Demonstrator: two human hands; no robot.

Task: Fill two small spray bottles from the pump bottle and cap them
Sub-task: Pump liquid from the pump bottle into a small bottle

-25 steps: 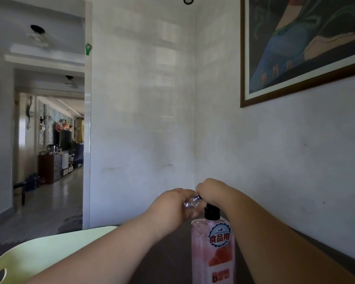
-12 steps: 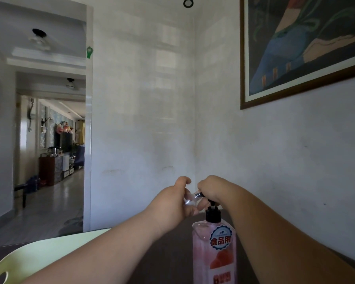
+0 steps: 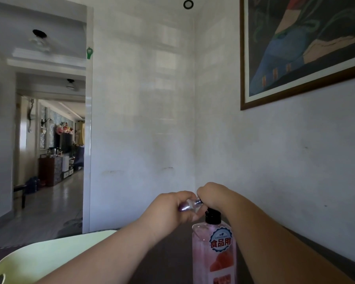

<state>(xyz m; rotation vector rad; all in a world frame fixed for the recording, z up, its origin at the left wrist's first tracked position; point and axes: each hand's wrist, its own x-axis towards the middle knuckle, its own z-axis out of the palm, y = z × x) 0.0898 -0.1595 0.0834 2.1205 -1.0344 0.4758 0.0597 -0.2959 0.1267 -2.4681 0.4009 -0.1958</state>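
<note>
Because the camera looks more forward than down, most of the view is a white wall, smooth and a little glossy, with a framed painting high on the right. Below it is a dark table, and on its near left part lies a pale green tray, matte plastic with rounded edges.

Near and a little right of the centre stands the pump bottle, upright on the table. It is clear plastic with pink liquid inside, a round blue and white label with red characters, and a black ribbed collar at the neck. The right hand sits on top of it with the fingers curled down over the pump head, which is hidden under them. I think the hand is there to press the pump and to keep the bottle steady.

The left hand is closed around the small spray bottle and holds it almost lying on its side, the silver neck pointing right, just under the right hand. Probably it is tilted so that the mouth meets the spout. Its body is clear and shiny, with a purple tint at the left end. If liquid goes in, I cannot tell, and the second small bottle and the caps are not in view
</note>
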